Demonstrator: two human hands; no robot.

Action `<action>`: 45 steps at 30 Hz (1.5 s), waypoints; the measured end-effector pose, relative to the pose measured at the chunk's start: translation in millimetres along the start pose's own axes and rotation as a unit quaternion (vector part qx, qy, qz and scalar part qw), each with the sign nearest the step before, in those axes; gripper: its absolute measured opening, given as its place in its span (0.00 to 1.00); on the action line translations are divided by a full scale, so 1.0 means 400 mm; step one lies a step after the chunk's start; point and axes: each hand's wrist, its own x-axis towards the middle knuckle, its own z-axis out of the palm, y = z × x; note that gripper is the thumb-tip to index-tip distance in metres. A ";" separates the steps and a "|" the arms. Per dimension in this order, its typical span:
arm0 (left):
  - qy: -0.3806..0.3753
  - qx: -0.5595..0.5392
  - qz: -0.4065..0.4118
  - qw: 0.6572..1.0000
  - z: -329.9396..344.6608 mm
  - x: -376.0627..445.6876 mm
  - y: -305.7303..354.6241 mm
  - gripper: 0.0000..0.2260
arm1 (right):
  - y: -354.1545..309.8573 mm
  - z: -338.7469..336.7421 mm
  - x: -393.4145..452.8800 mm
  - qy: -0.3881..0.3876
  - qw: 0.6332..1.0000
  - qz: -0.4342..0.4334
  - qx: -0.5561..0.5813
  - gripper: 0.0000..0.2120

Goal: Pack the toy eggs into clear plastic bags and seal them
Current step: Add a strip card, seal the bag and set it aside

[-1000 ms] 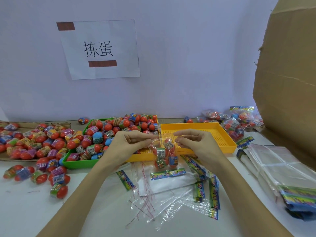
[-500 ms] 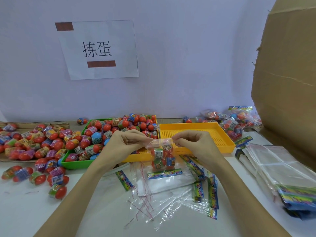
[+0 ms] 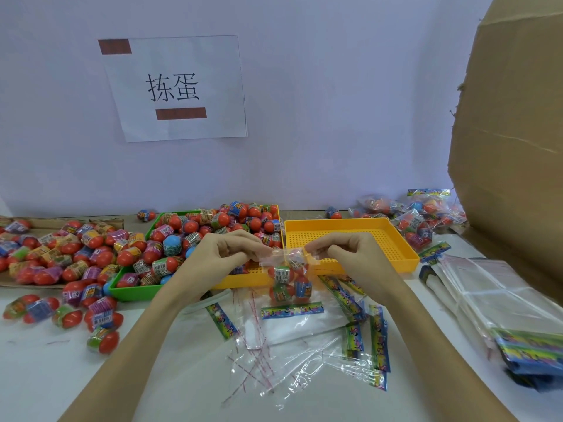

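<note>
Sealing step right now: both hands, left (image 3: 227,254) and right (image 3: 344,254), pinch the top of a clear plastic bag (image 3: 289,275) holding several toy eggs (image 3: 281,274), mid-frame above the tabletop (image 3: 45,370). Next is probably pressing the flap flat and setting it aside.

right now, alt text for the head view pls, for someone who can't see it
Two hands, left hand and right hand, pinch the top of a clear bag of toy eggs above a white table. Behind sit a green tray heaped with eggs and a yellow tray; empty bags lie in front, sealed bags at the back right.
</note>
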 end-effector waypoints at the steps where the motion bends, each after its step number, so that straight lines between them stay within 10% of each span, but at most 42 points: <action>1: -0.001 -0.015 -0.003 1.000 0.001 0.000 0.002 0.18 | 0.000 0.000 -0.001 -0.002 1.000 0.002 0.008 0.18; 8: 0.078 -0.021 -0.011 0.997 0.033 0.008 0.010 0.06 | 0.001 0.014 -0.003 0.012 1.000 0.002 0.019 0.05; 36: 0.061 -0.111 -0.031 0.991 0.040 0.010 -0.012 0.18 | 0.017 0.003 0.001 -0.048 0.999 0.019 0.002 0.18; 45: 0.067 -0.108 -0.037 0.991 0.054 0.011 -0.001 0.15 | 0.024 0.006 0.005 -0.064 0.996 0.018 -0.066 0.04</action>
